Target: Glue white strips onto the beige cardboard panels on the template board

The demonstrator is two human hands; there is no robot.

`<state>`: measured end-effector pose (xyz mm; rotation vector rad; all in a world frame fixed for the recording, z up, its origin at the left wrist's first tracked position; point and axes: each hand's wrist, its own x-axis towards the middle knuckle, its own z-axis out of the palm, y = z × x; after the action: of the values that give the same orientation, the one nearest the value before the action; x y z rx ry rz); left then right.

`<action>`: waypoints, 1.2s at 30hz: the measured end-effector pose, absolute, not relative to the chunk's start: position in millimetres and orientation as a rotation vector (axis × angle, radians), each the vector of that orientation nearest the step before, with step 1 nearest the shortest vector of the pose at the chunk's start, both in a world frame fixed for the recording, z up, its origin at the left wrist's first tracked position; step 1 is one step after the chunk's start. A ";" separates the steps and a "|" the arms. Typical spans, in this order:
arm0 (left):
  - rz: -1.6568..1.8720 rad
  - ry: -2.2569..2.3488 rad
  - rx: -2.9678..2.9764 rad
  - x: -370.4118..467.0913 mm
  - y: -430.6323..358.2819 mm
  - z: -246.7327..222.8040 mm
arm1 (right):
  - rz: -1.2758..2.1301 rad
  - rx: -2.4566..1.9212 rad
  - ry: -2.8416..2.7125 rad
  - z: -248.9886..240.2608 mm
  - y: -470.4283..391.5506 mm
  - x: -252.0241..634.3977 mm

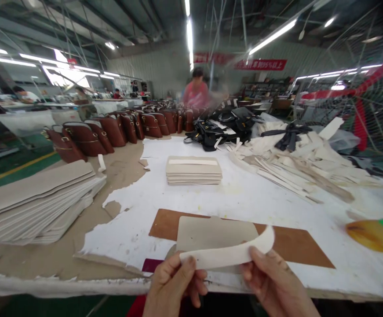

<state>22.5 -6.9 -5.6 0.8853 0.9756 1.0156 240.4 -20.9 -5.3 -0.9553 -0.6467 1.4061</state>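
Between my two hands a cream strip (222, 256) is stretched, its right end curling upward. My left hand (174, 277) pinches the left end between thumb and fingers. Near the other end, my right hand (270, 275) grips it the same way. Just beyond the strip lies a beige panel (207, 231) with rounded corners, on top of a brown leather-like piece (300, 244). The strip and my hands cover the panel's near edge. Farther off is a neat stack of beige panels (194, 171) with a pale strip on top.
Fanned beige panels (36, 198) lie at left. Brown bags (82, 138) stand in rows behind them, black bags (211, 130) at centre back. Loose cream strips (286, 176) heap at right, near a yellowish object (372, 235). A person (196, 90) is across the table (138, 198).
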 end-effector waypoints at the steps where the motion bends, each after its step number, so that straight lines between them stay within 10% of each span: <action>1: 1.024 0.996 0.859 19.7 -6.5 -5.9 | 1.366 -0.970 -0.578 -4.9 -22.5 249.9; 36: 0.798 1.590 1.735 -7.2 57.1 -14.3 | 0.572 -1.986 -1.396 -35.2 3.1 321.8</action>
<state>-7.2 57.1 -14.3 1.7351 1.5903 0.7977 321.8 3.1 -35.2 -1.9859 -1.3957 0.5722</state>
